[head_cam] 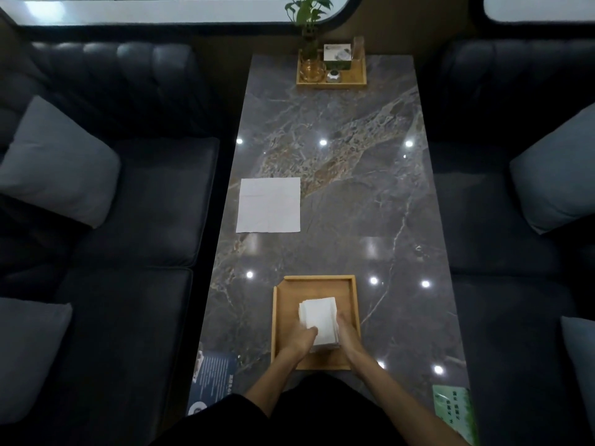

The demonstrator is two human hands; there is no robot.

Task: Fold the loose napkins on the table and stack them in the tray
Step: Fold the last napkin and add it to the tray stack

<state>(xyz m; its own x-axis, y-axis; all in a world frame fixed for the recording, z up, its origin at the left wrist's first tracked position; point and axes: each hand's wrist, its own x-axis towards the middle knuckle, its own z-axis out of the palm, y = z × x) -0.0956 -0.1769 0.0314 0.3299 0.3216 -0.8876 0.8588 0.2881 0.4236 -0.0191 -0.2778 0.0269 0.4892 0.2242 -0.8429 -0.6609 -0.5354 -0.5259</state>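
A wooden tray (322,283) lies near the front of the marble table (354,194). Inside it sits a stack of folded white napkins (320,317). My left hand (297,341) rests on the stack's near left corner, fingers curled against it. My right hand (346,333) presses the stack's right edge. Both hands touch the stack from the sides. One loose white napkin (269,205) lies flat and unfolded on the left part of the table, well beyond the tray.
A second wooden tray (331,83) at the far end holds a plant in a glass (310,67) and small items. A dark leaflet (212,378) lies at front left, a green card (454,410) at front right. Dark sofas with grey cushions flank the table.
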